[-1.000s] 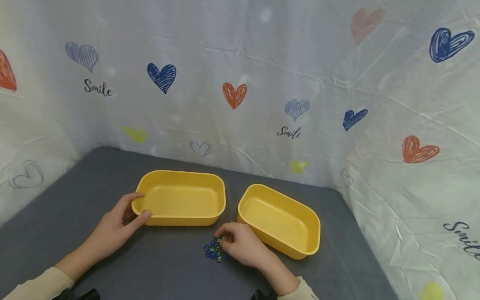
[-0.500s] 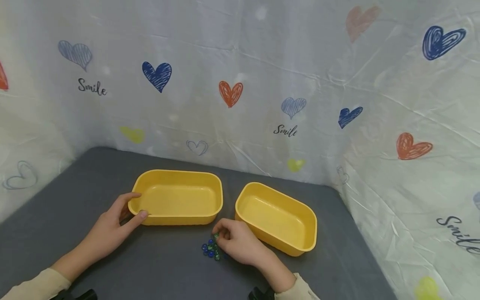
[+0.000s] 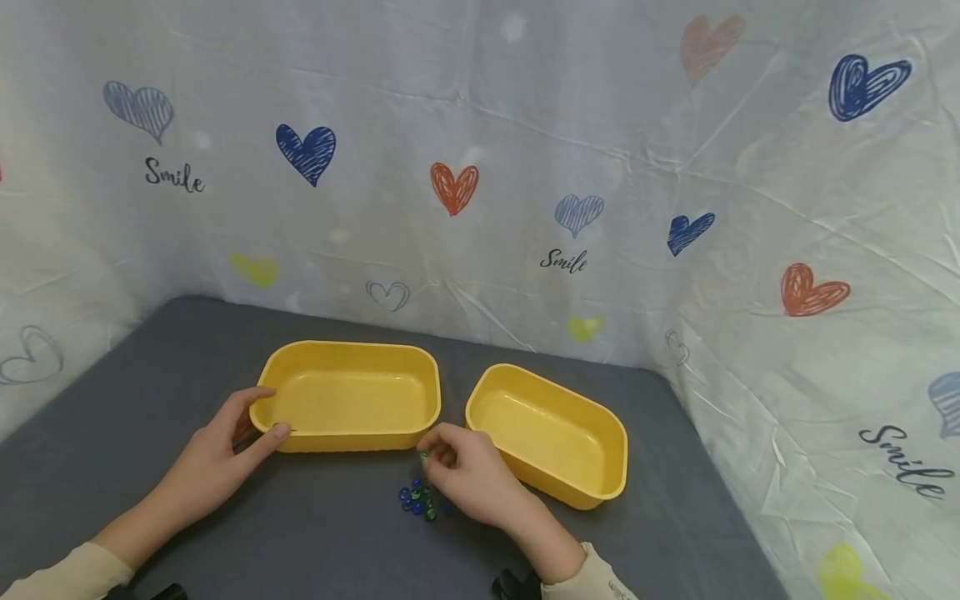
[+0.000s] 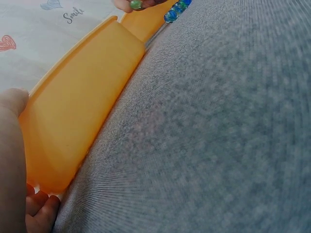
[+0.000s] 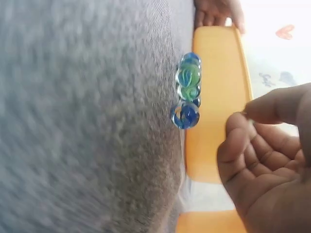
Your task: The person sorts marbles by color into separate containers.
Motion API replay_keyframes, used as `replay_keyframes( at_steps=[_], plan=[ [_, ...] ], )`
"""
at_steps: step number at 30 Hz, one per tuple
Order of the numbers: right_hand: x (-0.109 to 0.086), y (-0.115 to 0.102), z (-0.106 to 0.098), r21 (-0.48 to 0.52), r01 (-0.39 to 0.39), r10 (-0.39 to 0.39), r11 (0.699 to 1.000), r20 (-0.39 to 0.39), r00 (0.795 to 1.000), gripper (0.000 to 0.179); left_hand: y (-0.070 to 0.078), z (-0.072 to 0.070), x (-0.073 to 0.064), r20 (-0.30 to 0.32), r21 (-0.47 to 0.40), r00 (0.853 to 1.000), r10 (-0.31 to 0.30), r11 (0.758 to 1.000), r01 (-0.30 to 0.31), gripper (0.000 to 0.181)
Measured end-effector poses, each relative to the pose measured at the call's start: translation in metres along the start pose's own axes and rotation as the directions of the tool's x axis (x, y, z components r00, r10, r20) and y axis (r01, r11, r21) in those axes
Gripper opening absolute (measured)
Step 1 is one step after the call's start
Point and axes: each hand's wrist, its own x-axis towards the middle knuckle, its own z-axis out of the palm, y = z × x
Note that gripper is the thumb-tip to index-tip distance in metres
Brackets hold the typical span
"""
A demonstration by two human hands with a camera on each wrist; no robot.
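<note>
My left hand (image 3: 213, 458) holds the left yellow bin (image 3: 345, 442) at its left end, thumb on the front rim and fingers around the end. In the head view, my right hand (image 3: 476, 475) is raised between this bin and the right one. Thumb and index finger pinch a green glass marble (image 4: 136, 4), visible in the left wrist view but mostly hidden by the fingers in the right wrist view. Just below that hand, blue and green marbles (image 3: 417, 500) lie in a small cluster on the grey cloth, partly covered by the hand.
A second yellow bin (image 3: 555, 433) stands at an angle on the right, close behind my right wrist. Grey cloth (image 3: 330, 533) covers the table. A white sheet (image 3: 390, 225) printed with hearts hangs behind and at the sides.
My right hand has lifted away from the marble cluster with a green marble between its fingertips, moving slightly toward the left bin. My left hand keeps its grip. The head view has shifted a little.
</note>
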Motion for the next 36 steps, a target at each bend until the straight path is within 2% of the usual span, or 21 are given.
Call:
replay_keyframes(
  at_steps=[9, 14, 20, 30, 36],
  plan=[
    [0.015, -0.016, -0.002, 0.027, 0.06, -0.057, 0.998, -0.121, 0.991, 0.012, -0.002, -0.003, 0.001, -0.015, 0.017, 1.0, 0.005, 1.0, -0.004, 0.065],
    [0.025, -0.02, 0.0, 0.073, 0.061, -0.048, 0.995, -0.168, 0.985, 0.012, -0.004, -0.004, -0.002, -0.02, 0.031, 1.0, -0.005, 1.0, 0.005, 0.066],
    [0.035, -0.025, -0.001, 0.162, 0.045, -0.016, 0.986, -0.174, 0.985, 0.013, -0.004, -0.004, -0.004, -0.022, 0.031, 1.0, -0.005, 1.0, 0.005, 0.065],
    [0.057, -0.026, 0.003, 0.188, 0.017, 0.012, 0.982, -0.151, 0.989, 0.022, -0.003, 0.001, -0.002, -0.034, 0.014, 0.999, 0.006, 1.0, -0.005, 0.062],
    [0.062, -0.021, 0.004, 0.195, -0.004, 0.033, 0.981, -0.146, 0.989, 0.02, -0.001, 0.002, -0.001, -0.031, 0.006, 0.999, 0.015, 1.0, -0.015, 0.061]
  ],
)
